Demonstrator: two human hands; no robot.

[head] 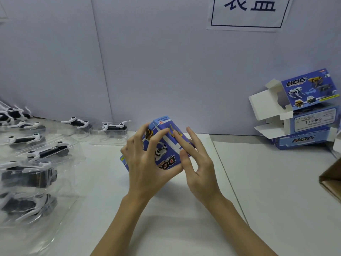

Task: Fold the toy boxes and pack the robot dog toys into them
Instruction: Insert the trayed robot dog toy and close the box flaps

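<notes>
Head view: blue printed cardboard toy box (162,145) mid-scene above white surface (258,182); left hand (145,163) fingers curled gripping it, right hand (199,163) fingers straight, pressing its right side; white-and-black robot dog toys in clear trays (36,156) left

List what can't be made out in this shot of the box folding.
- Head view: the held box, its flaps and far end, covered by the left hand and right hand.
- Brown carton, cut off by the right edge.
- Fine print on the stacked boxes, too small.
- Wall sign, cropped by the top edge.
</notes>
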